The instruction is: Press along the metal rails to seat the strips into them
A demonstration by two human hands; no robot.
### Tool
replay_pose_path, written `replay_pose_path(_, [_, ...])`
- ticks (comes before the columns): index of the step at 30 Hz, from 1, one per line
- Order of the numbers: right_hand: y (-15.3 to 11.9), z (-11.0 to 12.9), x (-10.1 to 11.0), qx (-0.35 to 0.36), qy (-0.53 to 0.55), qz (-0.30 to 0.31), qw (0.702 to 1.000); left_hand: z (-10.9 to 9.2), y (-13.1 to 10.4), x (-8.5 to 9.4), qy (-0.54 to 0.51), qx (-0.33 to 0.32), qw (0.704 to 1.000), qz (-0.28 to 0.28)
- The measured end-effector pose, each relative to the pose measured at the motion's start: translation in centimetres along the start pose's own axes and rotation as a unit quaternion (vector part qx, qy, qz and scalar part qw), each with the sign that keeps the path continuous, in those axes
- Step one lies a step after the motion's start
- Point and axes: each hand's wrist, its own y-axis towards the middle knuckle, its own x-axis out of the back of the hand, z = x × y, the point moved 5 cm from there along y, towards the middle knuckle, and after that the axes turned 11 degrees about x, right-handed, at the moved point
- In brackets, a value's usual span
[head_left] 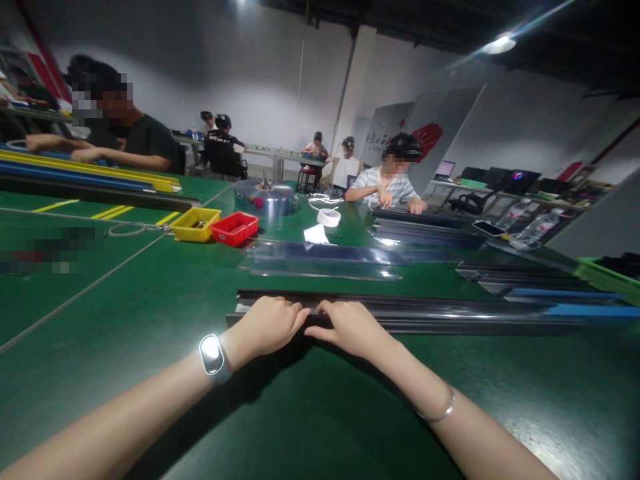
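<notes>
A long black profile strip (pixel 450 308) with a glossy clear face lies across the green table in front of me. Near its left end, my left hand (pixel 273 323) is closed over the strip, fingers curled on the far side and thumb pointing right. Close beside it, my right hand (pixel 353 327) grips the same strip with bent fingers above and the thumb at the near edge. The fingertips almost meet, and what lies under them is hidden. A small white patch (pixel 243 309) shows at the strip's left end.
Clear plastic strips (pixel 325 260) lie just beyond. Farther back are a yellow bin (pixel 196 225), a red bin (pixel 235 229), a roll of clear film (pixel 265 200) and white tape (pixel 329 217). More black strips (pixel 530 277) lie right. Co-workers sit across the table.
</notes>
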Motion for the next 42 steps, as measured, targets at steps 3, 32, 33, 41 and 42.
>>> replay_pose_path(3, [0.11,0.08,-0.19,0.002,0.006,-0.003,1.0,0.02,0.01,0.08,0.011,-0.008,1.0,-0.003])
replay_pose_path(32, [-0.39,-0.09,0.25,-0.025,-0.043,0.022,0.999,-0.14,0.05,0.1,0.005,0.007,1.0,-0.008])
replay_pose_path(33, [-0.4,-0.14,0.28,-0.027,-0.045,0.021,0.998,-0.11,0.04,0.04,0.002,0.01,1.0,-0.006])
replay_pose_path(41, [-0.58,-0.47,0.2,-0.035,-0.047,0.015,0.998,0.12,0.16,0.01,0.005,0.013,1.0,-0.002])
replay_pose_path(42, [-0.56,-0.47,0.23,-0.034,-0.047,0.012,0.998,0.18,0.15,0.04,0.007,0.017,1.0,-0.002])
